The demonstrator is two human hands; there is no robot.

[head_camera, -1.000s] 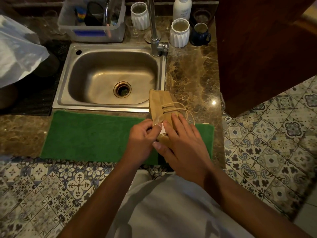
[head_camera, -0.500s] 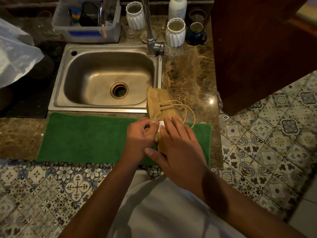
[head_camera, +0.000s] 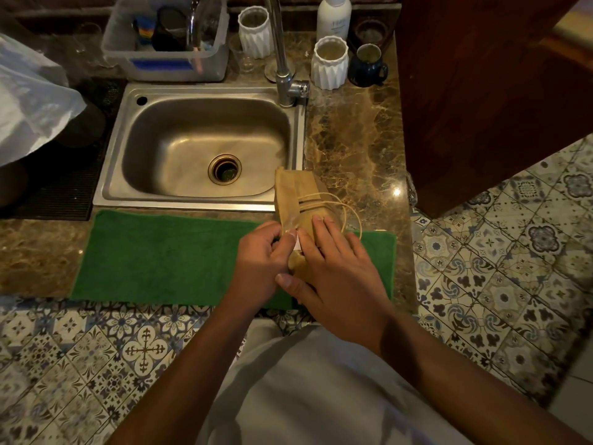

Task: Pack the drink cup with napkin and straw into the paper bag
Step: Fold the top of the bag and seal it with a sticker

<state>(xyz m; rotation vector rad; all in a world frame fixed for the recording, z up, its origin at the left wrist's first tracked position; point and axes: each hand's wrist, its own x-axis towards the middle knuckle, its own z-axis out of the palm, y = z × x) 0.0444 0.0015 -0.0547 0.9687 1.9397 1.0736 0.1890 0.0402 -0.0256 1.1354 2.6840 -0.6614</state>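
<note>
The brown paper bag (head_camera: 298,194) is pressed under straight fingers (head_camera: 324,229) of the right hand (head_camera: 340,271), its left edge pinched by the left hand (head_camera: 260,255).

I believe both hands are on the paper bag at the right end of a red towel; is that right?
Not quite: the head view shows a green towel, not red; the left hand and right hand are on the paper bag.

Likely home kitchen: sink (head_camera: 199,90), tap (head_camera: 281,59).

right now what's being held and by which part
The paper bag, at its near end: left hand pinches its left edge, right hand presses flat on top.
</note>
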